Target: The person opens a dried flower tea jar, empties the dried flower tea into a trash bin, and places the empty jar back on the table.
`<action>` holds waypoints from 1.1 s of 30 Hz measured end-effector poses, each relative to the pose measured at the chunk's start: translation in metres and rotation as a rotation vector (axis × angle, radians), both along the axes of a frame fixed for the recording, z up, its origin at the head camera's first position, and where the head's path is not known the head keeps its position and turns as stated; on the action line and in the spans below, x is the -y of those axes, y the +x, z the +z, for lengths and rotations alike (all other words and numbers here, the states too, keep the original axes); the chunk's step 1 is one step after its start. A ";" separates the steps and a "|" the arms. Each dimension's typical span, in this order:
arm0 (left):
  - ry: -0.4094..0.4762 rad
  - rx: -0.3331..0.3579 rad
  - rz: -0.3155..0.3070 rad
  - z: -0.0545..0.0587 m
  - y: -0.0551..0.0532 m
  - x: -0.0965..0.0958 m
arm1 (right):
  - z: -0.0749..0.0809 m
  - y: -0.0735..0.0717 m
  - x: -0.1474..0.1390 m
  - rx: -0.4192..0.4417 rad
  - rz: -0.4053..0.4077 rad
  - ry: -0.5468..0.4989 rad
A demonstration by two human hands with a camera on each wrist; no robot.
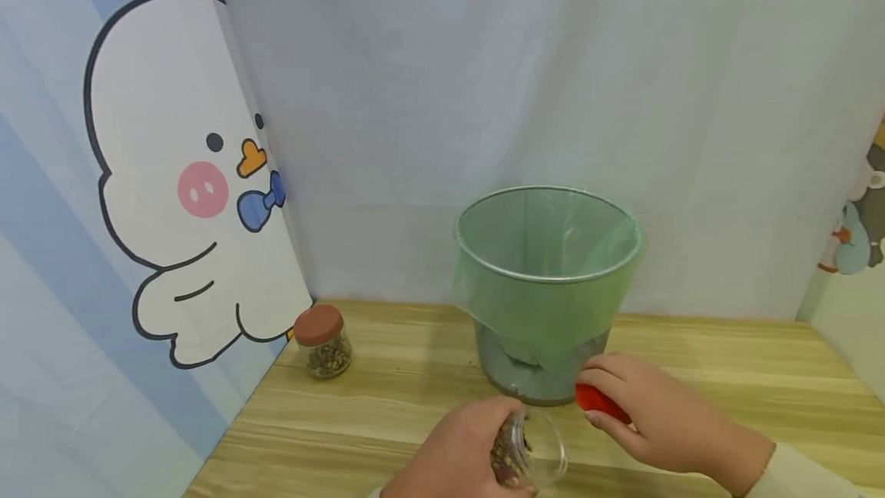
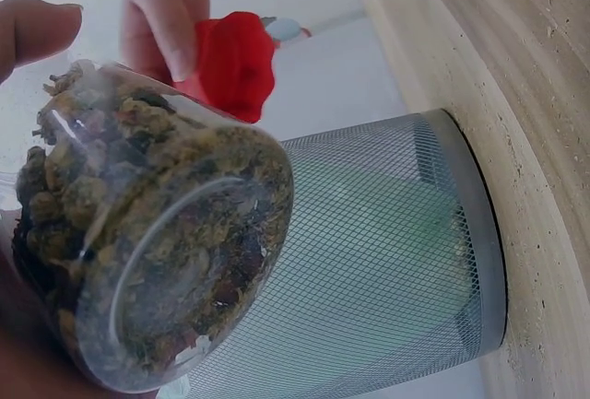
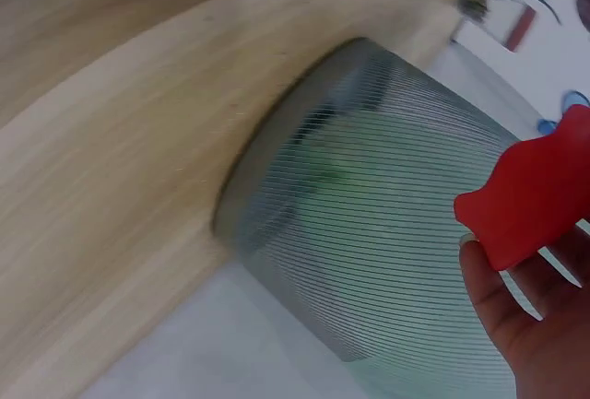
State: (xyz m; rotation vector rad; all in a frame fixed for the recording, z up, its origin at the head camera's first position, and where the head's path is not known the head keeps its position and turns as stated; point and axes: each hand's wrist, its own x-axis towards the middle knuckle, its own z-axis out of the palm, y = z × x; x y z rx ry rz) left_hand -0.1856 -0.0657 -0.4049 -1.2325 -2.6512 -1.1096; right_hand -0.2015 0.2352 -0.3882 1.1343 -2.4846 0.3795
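My left hand (image 1: 459, 448) grips a clear jar (image 2: 175, 242) of dried brownish bits, perhaps dried flowers or herbs. The jar lies tilted on its side, its uncovered mouth turned right in the head view. To its right, my right hand (image 1: 667, 417) pinches a red scalloped cup (image 1: 600, 403) between thumb and fingers. That cup's wavy rim shows in both wrist views; its inside is hard to make out. Just beyond both hands stands a mesh bin (image 2: 369, 261) lined with a green bag (image 1: 546, 310). Hand and jar are apart from the bin.
A second jar (image 1: 328, 352) with a reddish-brown lid (image 1: 319, 325) stands at the table's left side. Crumbs lie on the wooden table (image 2: 525, 233) near the bin. A pale curtain (image 1: 387, 137) closes off the back, and a cartoon duck print (image 1: 159, 137) covers the left side.
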 end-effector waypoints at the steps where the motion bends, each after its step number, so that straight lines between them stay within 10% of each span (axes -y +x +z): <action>1: 0.002 -0.012 -0.003 -0.001 0.000 0.000 | -0.002 -0.001 -0.001 0.006 0.006 0.016; 15: 0.005 0.014 0.024 -0.003 -0.001 0.001 | -0.015 -0.055 -0.043 0.058 -0.129 0.222; 33: -0.008 0.071 0.027 -0.002 -0.002 0.002 | 0.008 -0.101 -0.082 0.133 -0.358 0.195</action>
